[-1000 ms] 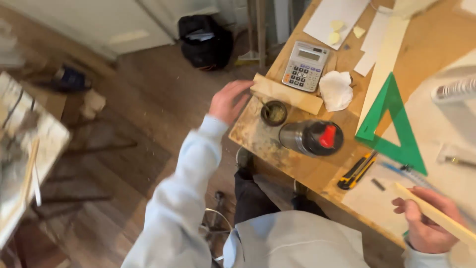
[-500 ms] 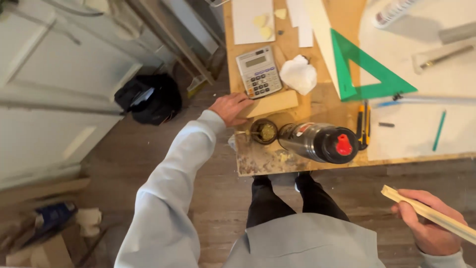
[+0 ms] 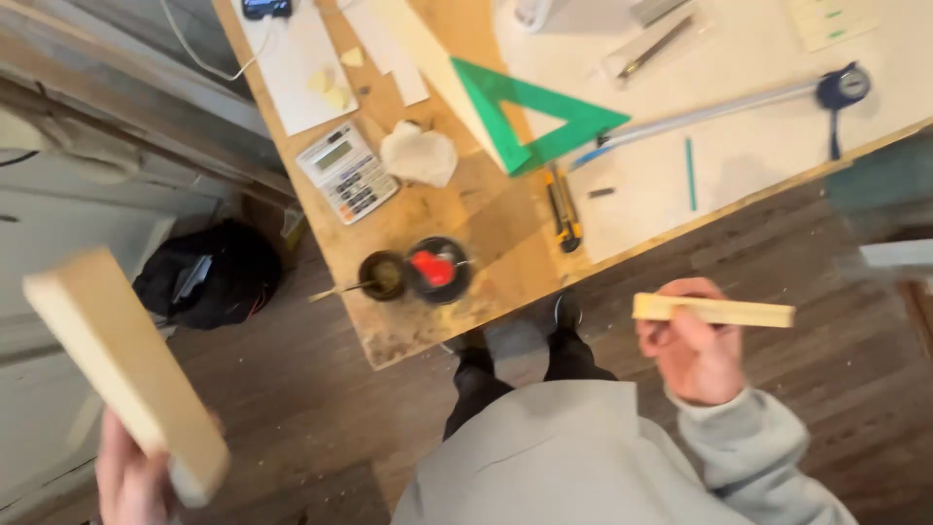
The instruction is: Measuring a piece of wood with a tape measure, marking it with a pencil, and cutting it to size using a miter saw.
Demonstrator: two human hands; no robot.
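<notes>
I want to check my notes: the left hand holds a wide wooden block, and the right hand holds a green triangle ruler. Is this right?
Not quite. In the head view the right hand holds a thin wooden strip; the green triangle ruler lies on the table. The left hand does hold the wide wooden block.

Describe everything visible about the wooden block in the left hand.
The wooden block is a pale, bare, flat rectangular piece with squared edges, looking like light softwood. It is tilted, its upper end toward the top left and its lower end gripped by the left hand at the picture's bottom left. It is held in the air over the dark wooden floor, apart from the workbench. It is slightly blurred, so no grain shows.
</notes>
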